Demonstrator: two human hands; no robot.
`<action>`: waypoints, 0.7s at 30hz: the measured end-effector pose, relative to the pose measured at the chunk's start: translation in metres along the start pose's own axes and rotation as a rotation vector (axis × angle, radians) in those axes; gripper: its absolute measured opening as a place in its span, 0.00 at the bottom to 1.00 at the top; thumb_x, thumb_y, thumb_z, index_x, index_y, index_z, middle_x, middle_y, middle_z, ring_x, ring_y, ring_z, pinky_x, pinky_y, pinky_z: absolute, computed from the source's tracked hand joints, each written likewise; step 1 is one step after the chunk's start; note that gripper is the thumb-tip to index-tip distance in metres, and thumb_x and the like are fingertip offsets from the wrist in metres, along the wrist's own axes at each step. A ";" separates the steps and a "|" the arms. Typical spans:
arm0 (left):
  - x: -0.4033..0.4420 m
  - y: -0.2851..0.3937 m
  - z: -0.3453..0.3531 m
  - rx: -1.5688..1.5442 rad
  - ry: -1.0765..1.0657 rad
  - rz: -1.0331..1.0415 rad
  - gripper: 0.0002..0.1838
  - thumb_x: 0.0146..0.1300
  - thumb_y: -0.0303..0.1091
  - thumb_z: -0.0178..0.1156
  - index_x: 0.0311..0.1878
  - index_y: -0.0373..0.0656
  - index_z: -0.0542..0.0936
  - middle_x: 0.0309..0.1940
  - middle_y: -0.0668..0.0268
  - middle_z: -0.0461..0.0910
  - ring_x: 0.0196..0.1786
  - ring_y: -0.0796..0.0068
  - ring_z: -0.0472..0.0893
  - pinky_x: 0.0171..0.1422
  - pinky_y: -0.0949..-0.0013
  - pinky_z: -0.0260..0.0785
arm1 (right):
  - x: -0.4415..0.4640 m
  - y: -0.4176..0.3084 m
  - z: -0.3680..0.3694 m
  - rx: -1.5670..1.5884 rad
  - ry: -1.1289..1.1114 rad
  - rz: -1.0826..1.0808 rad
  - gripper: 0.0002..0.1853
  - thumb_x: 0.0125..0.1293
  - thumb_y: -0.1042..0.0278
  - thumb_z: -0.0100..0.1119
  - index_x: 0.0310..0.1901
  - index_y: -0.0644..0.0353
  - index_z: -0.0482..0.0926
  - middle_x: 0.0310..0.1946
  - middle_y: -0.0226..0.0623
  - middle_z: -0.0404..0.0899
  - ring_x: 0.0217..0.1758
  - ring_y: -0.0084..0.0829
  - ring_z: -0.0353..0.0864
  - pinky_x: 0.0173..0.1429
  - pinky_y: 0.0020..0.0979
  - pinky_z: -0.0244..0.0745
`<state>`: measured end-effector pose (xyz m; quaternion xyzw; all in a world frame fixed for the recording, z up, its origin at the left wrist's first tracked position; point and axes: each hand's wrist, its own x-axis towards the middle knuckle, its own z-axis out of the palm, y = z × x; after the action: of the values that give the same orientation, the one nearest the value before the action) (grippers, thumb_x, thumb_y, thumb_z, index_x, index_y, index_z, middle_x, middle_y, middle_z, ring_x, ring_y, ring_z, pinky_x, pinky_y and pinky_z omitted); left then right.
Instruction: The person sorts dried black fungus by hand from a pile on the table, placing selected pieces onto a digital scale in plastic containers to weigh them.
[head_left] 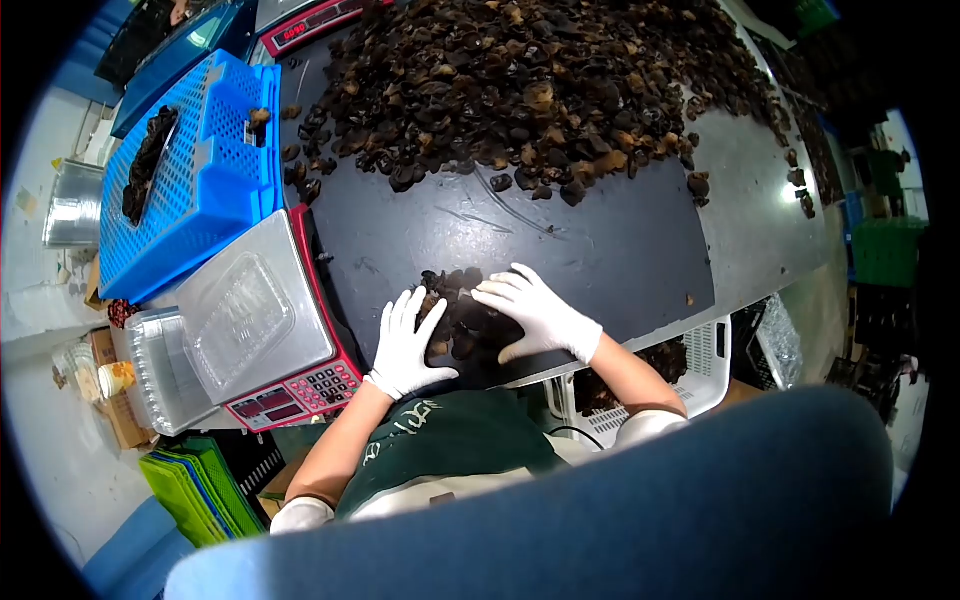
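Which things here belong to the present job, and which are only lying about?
Probably in the job:
small dark-brown leathery pile
large matching heap
red-and-silver weighing scale

Apparently lying about:
blue perforated plastic crate
bright-green plastic stack

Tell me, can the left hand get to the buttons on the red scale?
Probably yes. The left hand is spread open right beside the buttons of the red scale, and nothing seems to stand between them.

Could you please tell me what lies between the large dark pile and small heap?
The head view shows mostly bare black surface with pale marks between the large pile and small heap.
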<state>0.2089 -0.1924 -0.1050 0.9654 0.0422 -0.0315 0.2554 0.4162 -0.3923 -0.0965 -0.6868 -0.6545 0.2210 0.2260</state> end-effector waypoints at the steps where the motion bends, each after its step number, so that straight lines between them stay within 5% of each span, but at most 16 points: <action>1: 0.003 0.001 0.000 0.004 -0.039 -0.015 0.62 0.36 0.61 0.76 0.76 0.49 0.59 0.75 0.43 0.51 0.77 0.38 0.50 0.78 0.37 0.40 | -0.005 -0.007 0.005 -0.037 0.014 0.026 0.55 0.40 0.41 0.76 0.71 0.57 0.64 0.70 0.47 0.64 0.74 0.47 0.59 0.78 0.54 0.45; 8: 0.036 -0.025 0.013 -0.017 0.167 -0.058 0.68 0.33 0.66 0.75 0.77 0.44 0.55 0.77 0.41 0.46 0.78 0.38 0.46 0.78 0.38 0.39 | 0.018 -0.018 0.041 -0.050 0.250 0.187 0.60 0.34 0.47 0.81 0.71 0.60 0.61 0.73 0.63 0.50 0.76 0.66 0.46 0.78 0.60 0.43; 12: 0.047 -0.037 0.007 -0.018 0.051 -0.068 0.69 0.33 0.68 0.73 0.76 0.39 0.54 0.73 0.45 0.57 0.77 0.44 0.54 0.78 0.41 0.41 | 0.048 -0.006 0.037 -0.057 0.294 0.181 0.60 0.36 0.45 0.79 0.72 0.60 0.61 0.73 0.65 0.49 0.77 0.67 0.44 0.78 0.60 0.43; 15: 0.040 -0.038 0.009 -0.088 0.084 0.038 0.69 0.32 0.65 0.75 0.76 0.38 0.54 0.72 0.46 0.60 0.75 0.46 0.58 0.78 0.45 0.46 | 0.057 -0.005 0.031 -0.095 0.264 0.098 0.58 0.38 0.46 0.77 0.72 0.58 0.61 0.72 0.59 0.55 0.76 0.59 0.52 0.76 0.55 0.49; 18: 0.034 -0.028 0.017 -0.155 0.249 0.099 0.56 0.33 0.45 0.78 0.69 0.37 0.63 0.62 0.47 0.70 0.62 0.45 0.73 0.65 0.51 0.67 | 0.063 -0.011 0.027 -0.115 0.205 -0.042 0.53 0.41 0.50 0.76 0.71 0.56 0.62 0.69 0.44 0.64 0.70 0.45 0.64 0.71 0.47 0.59; 19: 0.040 -0.008 -0.003 -0.293 0.253 0.068 0.44 0.35 0.37 0.75 0.60 0.36 0.68 0.51 0.47 0.75 0.51 0.42 0.77 0.55 0.51 0.73 | 0.065 -0.011 0.030 -0.113 0.191 -0.055 0.52 0.41 0.52 0.76 0.71 0.56 0.63 0.68 0.43 0.65 0.68 0.44 0.67 0.70 0.46 0.61; 21: 0.040 -0.003 -0.005 -0.311 0.356 0.052 0.38 0.38 0.31 0.71 0.57 0.36 0.69 0.43 0.49 0.76 0.43 0.44 0.79 0.49 0.56 0.75 | 0.071 -0.015 0.039 -0.062 0.221 -0.061 0.50 0.40 0.57 0.76 0.69 0.57 0.65 0.65 0.41 0.68 0.63 0.42 0.71 0.66 0.43 0.67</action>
<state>0.2484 -0.1848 -0.1058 0.9055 0.0663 0.1528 0.3904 0.3841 -0.3195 -0.1191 -0.6934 -0.6526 0.1167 0.2823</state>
